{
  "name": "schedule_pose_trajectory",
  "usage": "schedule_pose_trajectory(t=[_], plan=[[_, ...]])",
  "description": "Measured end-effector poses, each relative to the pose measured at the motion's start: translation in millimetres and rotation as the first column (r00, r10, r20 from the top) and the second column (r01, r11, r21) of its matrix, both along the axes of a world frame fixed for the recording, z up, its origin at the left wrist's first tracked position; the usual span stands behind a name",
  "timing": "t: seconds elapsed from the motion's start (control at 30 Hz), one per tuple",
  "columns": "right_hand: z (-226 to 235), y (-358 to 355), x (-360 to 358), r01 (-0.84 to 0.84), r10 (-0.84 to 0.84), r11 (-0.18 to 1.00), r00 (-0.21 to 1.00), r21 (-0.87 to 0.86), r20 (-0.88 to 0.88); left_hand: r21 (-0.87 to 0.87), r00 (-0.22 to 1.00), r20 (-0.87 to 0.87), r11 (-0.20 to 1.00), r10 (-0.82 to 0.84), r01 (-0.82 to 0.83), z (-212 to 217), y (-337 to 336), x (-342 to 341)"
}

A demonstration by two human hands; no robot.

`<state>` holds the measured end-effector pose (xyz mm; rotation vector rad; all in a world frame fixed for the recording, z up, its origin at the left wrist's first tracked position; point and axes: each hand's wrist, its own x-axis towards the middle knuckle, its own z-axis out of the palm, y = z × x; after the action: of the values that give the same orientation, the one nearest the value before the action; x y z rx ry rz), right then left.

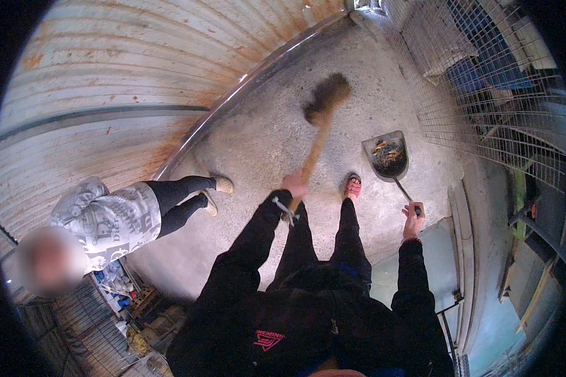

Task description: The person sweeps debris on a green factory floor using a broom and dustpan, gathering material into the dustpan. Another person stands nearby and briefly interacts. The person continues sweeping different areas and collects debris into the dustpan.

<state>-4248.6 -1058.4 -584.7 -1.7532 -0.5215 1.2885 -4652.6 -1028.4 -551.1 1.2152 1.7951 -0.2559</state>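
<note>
My left hand (295, 185) is closed around the wooden handle of a broom (321, 135), with a pale cord dangling from the handle's near end. The broom's dark bristle head (328, 97) is smeared by motion out ahead of me, over the concrete floor. In my right hand (413, 220) is the thin handle of a dark dustpan (403, 139), held out on the right. A heap of debris (388, 154), dark with yellowish bits, lies inside the pan. The dustpan is to the right of my foot in a red sandal (353, 186), apart from the broom head.
On the left stands another person (126, 213) in a grey-white patterned top and dark trousers. A rusty corrugated metal wall (138, 69) runs along the left. Wire mesh (484, 119) and stacked boards (534, 213) line the right. Crates and clutter (135, 301) sit at lower left.
</note>
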Motion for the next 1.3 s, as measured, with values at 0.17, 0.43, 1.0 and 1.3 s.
schedule_pose_trajectory(t=[0.17, 0.43, 1.0, 1.3], plan=[[7.9, 4.0, 3.6, -0.121, 0.121, 0.993, 0.988, 0.003, 0.097, -0.044, 0.943, 0.263, 0.974, -0.202, 0.221, 59.0, -20.8, 12.3], [11.4, 1.2, 10.5, -0.229, 0.232, 0.973, 0.965, -0.041, 0.120, -0.191, 0.943, 0.330, 0.981, 0.035, 0.030, 188.9, 0.4, -46.0], [-66.6, 0.5, 32.1, -0.134, 0.134, 0.981, 0.991, -0.141, -0.011, -0.110, 0.993, 0.114, 0.993, -0.032, 0.045, 116.8, -145.8, -10.1], [-32.6, 1.6, -73.1, -0.126, 0.141, 0.989, 0.970, -0.082, 0.200, -0.137, 0.723, 0.291, 0.775, 0.627, -0.617, 232.5, -361.0, -89.9]])
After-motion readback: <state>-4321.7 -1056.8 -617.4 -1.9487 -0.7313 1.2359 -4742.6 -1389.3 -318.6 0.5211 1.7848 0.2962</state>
